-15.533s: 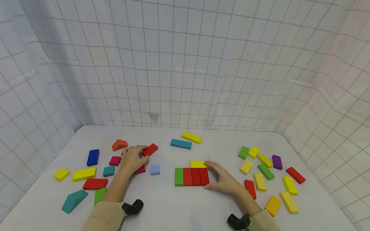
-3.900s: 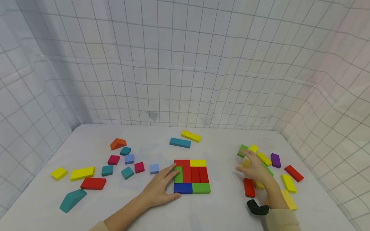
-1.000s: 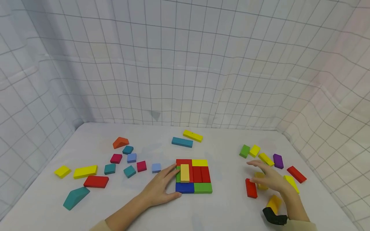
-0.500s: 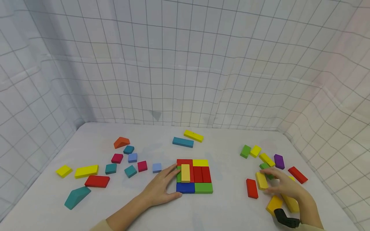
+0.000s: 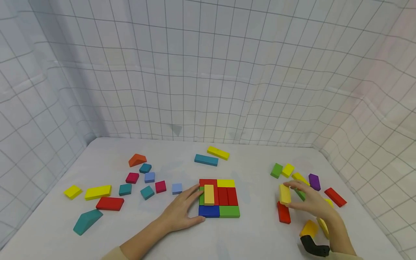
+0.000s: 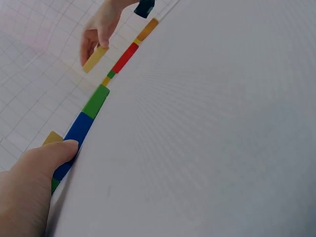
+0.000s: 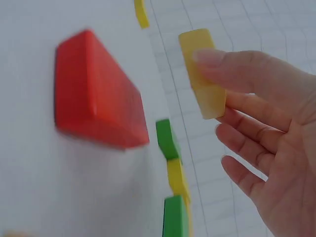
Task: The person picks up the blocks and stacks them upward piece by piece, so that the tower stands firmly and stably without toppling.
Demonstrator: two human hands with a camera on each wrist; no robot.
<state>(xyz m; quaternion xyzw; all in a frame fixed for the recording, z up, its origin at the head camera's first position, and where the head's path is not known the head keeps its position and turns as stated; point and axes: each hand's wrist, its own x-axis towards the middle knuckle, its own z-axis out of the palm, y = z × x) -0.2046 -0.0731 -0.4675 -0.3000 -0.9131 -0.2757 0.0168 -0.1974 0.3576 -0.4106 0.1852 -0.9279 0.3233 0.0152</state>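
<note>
Near the middle of the table lies a flat arrangement of red (image 5: 222, 196), green (image 5: 229, 211), blue (image 5: 209, 211) and yellow blocks. One pale yellow block (image 5: 209, 195) stands on top at its left. My left hand (image 5: 178, 211) rests at the arrangement's left side. Its thumb touches the blue block's front face, plain in the left wrist view; its fingertips reach the left edge. My right hand (image 5: 313, 204) pinches a second pale yellow block (image 7: 202, 74) between thumb and fingers, raised above the table. Just below it lies a loose red block (image 7: 98, 94).
Loose blocks lie at left, among them a teal wedge (image 5: 87, 221), a long red block (image 5: 110, 203) and an orange wedge (image 5: 137, 160). A blue bar (image 5: 206, 160) lies behind the arrangement. Right of it lie a purple block (image 5: 314, 182) and several others. Gridded curtains (image 5: 208, 72) surround the table.
My right hand has grasped a pale yellow block, lifted it and moved it left. Earlier, the first pale yellow block came onto the arrangement. Over the last second my left hand has stayed put.
</note>
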